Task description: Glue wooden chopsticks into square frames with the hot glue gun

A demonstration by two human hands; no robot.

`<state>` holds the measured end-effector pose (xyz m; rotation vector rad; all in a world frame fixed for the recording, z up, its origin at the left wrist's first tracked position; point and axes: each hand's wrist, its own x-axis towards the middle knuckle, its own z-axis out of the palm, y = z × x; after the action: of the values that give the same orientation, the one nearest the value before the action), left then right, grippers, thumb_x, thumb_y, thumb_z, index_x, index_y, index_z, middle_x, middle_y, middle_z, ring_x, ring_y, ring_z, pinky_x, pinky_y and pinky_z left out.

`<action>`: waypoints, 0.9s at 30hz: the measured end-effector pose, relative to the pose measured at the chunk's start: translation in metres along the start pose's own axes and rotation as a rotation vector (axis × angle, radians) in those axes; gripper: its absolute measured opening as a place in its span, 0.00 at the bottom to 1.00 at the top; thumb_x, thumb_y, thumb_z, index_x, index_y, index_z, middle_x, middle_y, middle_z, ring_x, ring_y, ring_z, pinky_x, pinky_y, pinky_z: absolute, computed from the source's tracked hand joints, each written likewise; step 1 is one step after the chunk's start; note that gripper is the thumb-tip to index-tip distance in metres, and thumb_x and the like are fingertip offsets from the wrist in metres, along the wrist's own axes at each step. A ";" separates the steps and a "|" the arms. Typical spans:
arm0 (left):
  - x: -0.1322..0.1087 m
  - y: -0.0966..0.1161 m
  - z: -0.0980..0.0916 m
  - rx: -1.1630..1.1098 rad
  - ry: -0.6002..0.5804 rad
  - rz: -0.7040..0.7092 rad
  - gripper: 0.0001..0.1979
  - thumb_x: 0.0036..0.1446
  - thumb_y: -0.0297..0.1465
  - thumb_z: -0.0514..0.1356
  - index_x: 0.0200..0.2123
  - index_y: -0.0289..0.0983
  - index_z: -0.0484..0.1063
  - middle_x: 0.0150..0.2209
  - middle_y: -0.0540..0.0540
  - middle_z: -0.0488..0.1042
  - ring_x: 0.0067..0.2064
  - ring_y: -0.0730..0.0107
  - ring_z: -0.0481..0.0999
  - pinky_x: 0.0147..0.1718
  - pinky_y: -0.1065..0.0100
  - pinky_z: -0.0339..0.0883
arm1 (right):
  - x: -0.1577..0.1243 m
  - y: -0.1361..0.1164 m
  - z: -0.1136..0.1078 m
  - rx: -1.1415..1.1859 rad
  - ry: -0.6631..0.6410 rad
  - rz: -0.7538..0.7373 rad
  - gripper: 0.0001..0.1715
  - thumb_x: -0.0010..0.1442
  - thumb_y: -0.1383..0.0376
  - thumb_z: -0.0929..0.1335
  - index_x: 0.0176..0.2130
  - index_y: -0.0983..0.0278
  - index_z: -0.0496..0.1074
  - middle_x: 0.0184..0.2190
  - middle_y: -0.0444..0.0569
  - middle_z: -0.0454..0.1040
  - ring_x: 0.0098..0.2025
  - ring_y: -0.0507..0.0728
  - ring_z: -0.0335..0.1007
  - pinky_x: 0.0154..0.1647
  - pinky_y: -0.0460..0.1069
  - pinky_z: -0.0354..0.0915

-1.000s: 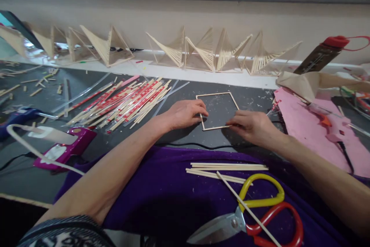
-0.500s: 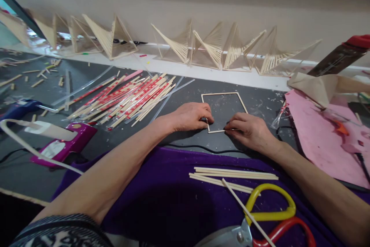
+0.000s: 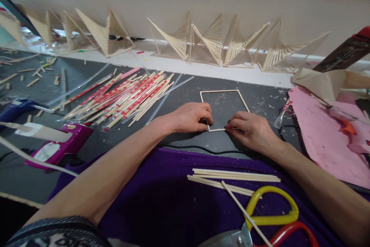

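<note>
A four-sided frame of thin wooden sticks (image 3: pixel 221 91) lies flat on the dark grey table. My left hand (image 3: pixel 194 117) is closed on its left side, close to the near left corner. Fingers of my right hand (image 3: pixel 249 127) pinch the near side toward the right and cover the near right corner. On the purple cloth over my lap rest several loose sticks (image 3: pixel 234 175). Beside them are scissors (image 3: pixel 271 205) with one yellow and one red handle, and a single stick lies across them.
Wrapped chopsticks (image 3: pixel 130 96) are heaped left of the frame. Several twisted stick models (image 3: pixel 208 44) line the wall. A blue glue gun (image 3: pixel 17 109) and a magenta power strip (image 3: pixel 59 145) sit at left, a pink sheet (image 3: pixel 323 135) at right. A black cable (image 3: pixel 199 149) runs along the near edge.
The view has shifted slightly, raising the background. Both hands keep their places on the stick frame, the left a touch nearer its corner.
</note>
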<state>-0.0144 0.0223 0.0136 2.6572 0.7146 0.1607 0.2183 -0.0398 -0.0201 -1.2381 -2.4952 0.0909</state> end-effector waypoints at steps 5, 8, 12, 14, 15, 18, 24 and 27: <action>-0.001 0.002 0.000 -0.006 -0.020 -0.013 0.09 0.51 0.30 0.60 0.37 0.39 0.75 0.38 0.50 0.70 0.34 0.77 0.70 0.36 0.74 0.61 | 0.001 -0.001 0.000 0.024 0.012 0.025 0.11 0.59 0.66 0.63 0.32 0.61 0.75 0.29 0.48 0.72 0.32 0.52 0.66 0.31 0.46 0.58; -0.001 0.002 -0.001 -0.005 -0.018 -0.006 0.09 0.51 0.30 0.60 0.37 0.39 0.75 0.39 0.50 0.70 0.36 0.76 0.70 0.37 0.74 0.61 | 0.002 -0.001 0.000 0.042 0.004 0.044 0.10 0.58 0.66 0.64 0.32 0.60 0.75 0.29 0.47 0.72 0.32 0.52 0.67 0.30 0.45 0.58; -0.002 0.001 -0.002 -0.010 0.004 0.034 0.09 0.52 0.27 0.58 0.37 0.39 0.75 0.39 0.49 0.70 0.38 0.76 0.70 0.40 0.74 0.61 | 0.002 0.001 0.000 0.081 -0.006 0.070 0.08 0.57 0.66 0.65 0.33 0.60 0.75 0.29 0.47 0.72 0.32 0.52 0.67 0.30 0.45 0.58; -0.002 -0.001 -0.002 0.006 0.034 0.044 0.09 0.53 0.27 0.57 0.37 0.38 0.75 0.40 0.48 0.70 0.39 0.75 0.70 0.41 0.74 0.61 | 0.002 0.001 0.000 0.103 -0.002 0.071 0.07 0.57 0.65 0.65 0.33 0.60 0.75 0.30 0.47 0.72 0.32 0.52 0.67 0.30 0.45 0.58; -0.002 -0.002 -0.002 0.023 0.052 0.043 0.09 0.53 0.26 0.57 0.37 0.38 0.76 0.39 0.48 0.70 0.39 0.75 0.70 0.41 0.73 0.61 | 0.002 0.001 0.000 0.111 0.004 0.066 0.07 0.57 0.64 0.65 0.34 0.60 0.75 0.30 0.47 0.72 0.33 0.52 0.67 0.30 0.45 0.58; -0.001 -0.006 -0.001 0.080 0.081 0.052 0.09 0.54 0.27 0.56 0.36 0.38 0.76 0.38 0.48 0.70 0.38 0.74 0.70 0.39 0.73 0.61 | 0.002 0.001 0.001 0.110 0.031 0.026 0.08 0.58 0.62 0.66 0.35 0.60 0.75 0.31 0.47 0.72 0.34 0.52 0.67 0.32 0.46 0.58; -0.001 -0.010 0.006 0.127 0.066 0.089 0.09 0.56 0.28 0.56 0.35 0.40 0.76 0.38 0.50 0.69 0.36 0.75 0.71 0.36 0.74 0.61 | 0.005 0.000 0.007 0.069 0.041 -0.027 0.10 0.59 0.62 0.64 0.35 0.60 0.75 0.31 0.47 0.71 0.34 0.53 0.66 0.34 0.46 0.58; -0.001 -0.010 0.007 0.116 0.057 0.086 0.08 0.56 0.28 0.56 0.34 0.40 0.76 0.37 0.50 0.70 0.36 0.76 0.71 0.35 0.74 0.61 | 0.007 0.001 0.008 0.073 0.027 -0.018 0.10 0.59 0.61 0.64 0.35 0.60 0.75 0.31 0.47 0.71 0.34 0.53 0.65 0.33 0.46 0.57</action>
<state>-0.0179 0.0273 0.0034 2.8060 0.6460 0.2251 0.2121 -0.0328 -0.0260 -1.1796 -2.4565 0.1584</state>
